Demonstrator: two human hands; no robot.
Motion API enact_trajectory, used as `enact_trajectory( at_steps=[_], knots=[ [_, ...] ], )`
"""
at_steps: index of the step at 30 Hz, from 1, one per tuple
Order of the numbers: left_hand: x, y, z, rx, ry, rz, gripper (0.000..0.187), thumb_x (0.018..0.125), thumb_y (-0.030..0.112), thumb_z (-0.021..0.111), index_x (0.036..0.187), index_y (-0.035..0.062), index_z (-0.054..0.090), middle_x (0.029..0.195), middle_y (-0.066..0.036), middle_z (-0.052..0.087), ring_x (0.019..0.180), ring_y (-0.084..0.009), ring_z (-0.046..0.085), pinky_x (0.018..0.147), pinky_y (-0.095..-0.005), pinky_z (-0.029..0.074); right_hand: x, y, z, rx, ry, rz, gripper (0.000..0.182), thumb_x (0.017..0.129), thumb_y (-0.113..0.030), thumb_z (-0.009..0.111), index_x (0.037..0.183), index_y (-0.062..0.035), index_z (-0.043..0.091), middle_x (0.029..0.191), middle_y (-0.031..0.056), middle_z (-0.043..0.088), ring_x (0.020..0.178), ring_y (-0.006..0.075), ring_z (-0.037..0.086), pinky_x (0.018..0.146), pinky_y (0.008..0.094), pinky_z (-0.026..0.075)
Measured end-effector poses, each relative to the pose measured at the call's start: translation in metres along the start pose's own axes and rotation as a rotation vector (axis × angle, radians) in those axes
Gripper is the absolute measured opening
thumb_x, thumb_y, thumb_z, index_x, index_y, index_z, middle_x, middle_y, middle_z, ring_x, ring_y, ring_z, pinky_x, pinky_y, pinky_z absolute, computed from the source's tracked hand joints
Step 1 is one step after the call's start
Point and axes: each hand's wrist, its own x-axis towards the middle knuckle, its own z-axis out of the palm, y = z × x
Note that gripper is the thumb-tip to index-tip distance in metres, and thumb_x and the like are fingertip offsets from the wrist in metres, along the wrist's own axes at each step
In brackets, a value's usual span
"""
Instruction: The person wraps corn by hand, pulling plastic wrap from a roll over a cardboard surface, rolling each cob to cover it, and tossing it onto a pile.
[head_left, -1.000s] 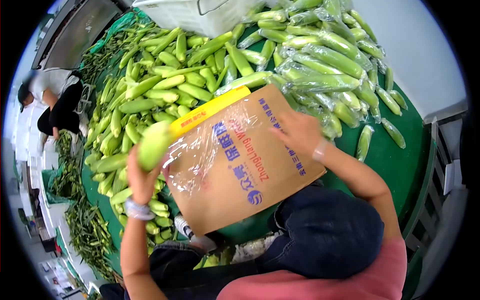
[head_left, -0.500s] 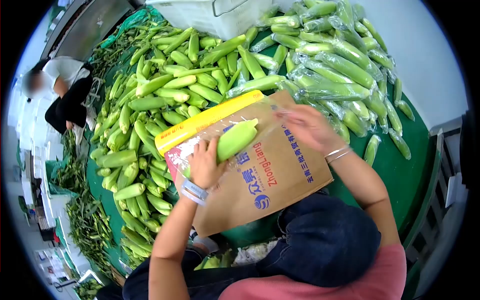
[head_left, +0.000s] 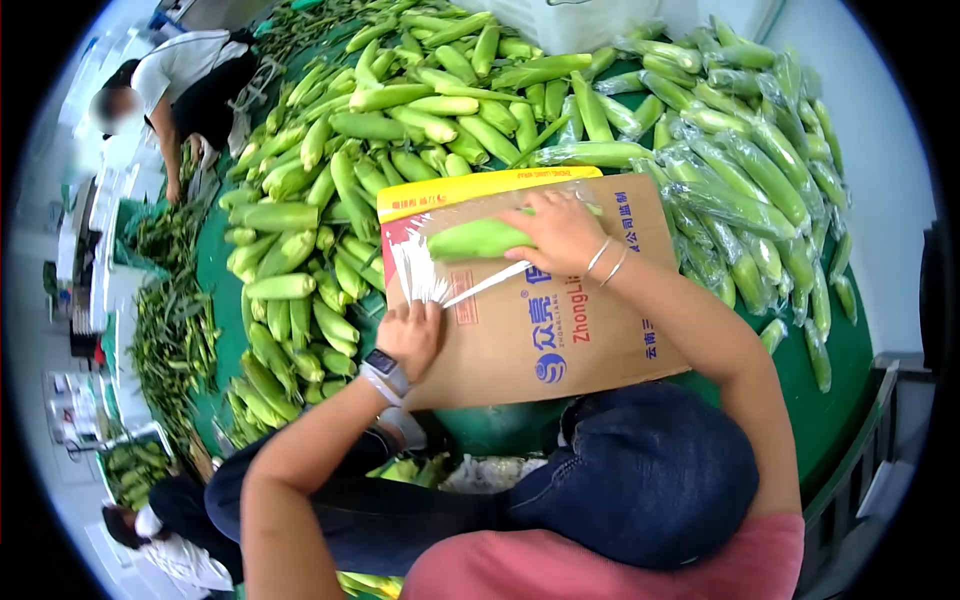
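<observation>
Green corn [head_left: 468,240] lies on its side on the brown cardboard [head_left: 620,320], near the yellow strip [head_left: 455,192] along the far edge. My right grip [head_left: 562,232] is holding the corn by its right end. My left grip [head_left: 408,335] is closed on the clear plastic wrap [head_left: 420,268], which is pulled into shiny folds. A big heap of bare corn [head_left: 278,286] sits to the left, and the wrapped corn [head_left: 745,195] is piled up on the right

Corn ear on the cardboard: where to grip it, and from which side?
I'd take the corn ear around its thick middle, coming from above, fingers across its length. It lies flat on the cardboard, middle in view; the right hand covers its right end.
</observation>
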Motion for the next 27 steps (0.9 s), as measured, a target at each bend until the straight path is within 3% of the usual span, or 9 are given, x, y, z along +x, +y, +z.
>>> enact_trajectory(
  at_steps=[4,5,8,10,12,14,16,22,27],
  knots=[
    [-0.055,-0.022,-0.043,-0.271,-0.264,-0.195,0.010,0.084,0.012,0.046,0.082,0.0029,0.050,0.081,-0.013,0.061,0.048,-0.0349,0.058,0.049,-0.0382,0.049,-0.036,-0.027,-0.024,0.040,-0.195,-0.041,0.049,0.079,-0.043,0.058,0.115,-0.0111,0.054,0.094,0.0141,0.052,0.090,0.0303,0.053,0.074,0.0396,0.044],
    [-0.056,-0.023,-0.075,-0.875,-0.460,-0.332,0.013,0.086,0.013,0.049,0.083,0.0018,0.054,0.096,-0.018,0.059,0.069,-0.0359,0.060,0.065,-0.0372,0.050,-0.051,-0.039,-0.025,0.080,-0.188,-0.088,0.050,0.078,-0.043,0.058,0.115,-0.0091,0.054,0.093,0.0135,0.052,0.088,0.0298,0.053,0.072,0.0391,0.045],
    [-0.058,-0.007,-0.094,-1.231,-0.222,0.102,0.013,0.086,0.013,0.052,0.083,0.0016,0.058,0.106,-0.022,0.051,0.092,-0.0346,0.053,0.082,-0.0368,0.044,-0.089,-0.086,-0.041,0.315,-0.398,-0.067,0.049,0.077,-0.041,0.060,0.112,-0.0061,0.054,0.090,0.0123,0.051,0.084,0.0290,0.052,0.070,0.0389,0.046],
    [-0.049,0.030,-0.089,-1.426,-0.517,0.042,0.014,0.086,0.016,0.054,0.085,0.0033,0.059,0.113,-0.023,0.045,0.105,-0.0321,0.043,0.092,-0.0370,0.035,-0.092,-0.094,-0.047,0.438,-0.446,-0.150,0.048,0.076,-0.039,0.061,0.111,-0.0063,0.055,0.093,0.0128,0.051,0.091,0.0287,0.051,0.072,0.0363,0.046],
    [-0.039,0.062,-0.062,-0.972,-0.287,0.237,0.019,0.088,0.021,0.052,0.085,0.0031,0.059,0.119,-0.020,0.043,0.090,-0.0284,0.047,0.084,-0.0390,0.039,-0.075,-0.088,-0.050,0.400,-0.562,-0.162,0.047,0.076,-0.038,0.060,0.111,-0.0066,0.055,0.103,0.0133,0.051,0.102,0.0295,0.047,0.080,0.0378,0.043],
    [-0.016,0.081,-0.075,-0.870,-0.509,0.082,0.026,0.083,0.027,0.059,0.094,0.0032,0.059,0.119,-0.021,0.042,0.099,-0.0319,0.046,0.089,-0.0413,0.037,-0.069,-0.079,-0.033,0.096,-0.142,-0.219,0.045,0.078,-0.036,0.058,0.111,-0.0062,0.055,0.111,0.0143,0.049,0.108,0.0302,0.044,0.087,0.0412,0.039],
    [-0.001,0.100,-0.084,-0.061,-0.106,0.041,0.047,0.076,0.032,0.065,0.110,0.0020,0.054,0.118,-0.022,0.043,0.105,-0.0352,0.045,0.092,-0.0425,0.037,-0.042,-0.050,0.001,-0.071,-0.040,-0.066,0.040,0.081,-0.034,0.055,0.112,-0.0082,0.055,0.119,0.0173,0.046,0.113,0.0324,0.041,0.092,0.0441,0.034],
    [0.089,0.089,-0.045,-0.197,-0.064,-0.090,0.091,0.053,0.042,0.080,0.123,0.0001,0.041,0.108,-0.022,0.049,0.098,-0.0364,0.049,0.086,-0.0450,0.042,0.056,0.023,-0.003,-0.065,-0.243,0.368,0.019,0.074,-0.019,0.062,0.089,-0.0095,0.064,0.096,0.0180,0.061,0.097,0.0304,0.056,0.082,0.0384,0.045],
    [0.137,0.050,-0.017,-0.546,-0.096,-0.062,0.061,0.053,0.029,0.080,0.099,-0.0007,0.055,0.095,-0.021,0.056,0.091,-0.0346,0.054,0.078,-0.0409,0.047,0.060,0.049,0.018,0.088,-0.327,0.420,0.005,0.065,-0.008,0.063,0.069,-0.0082,0.067,0.075,0.0143,0.064,0.073,0.0314,0.063,0.072,0.0389,0.050]
  ],
)
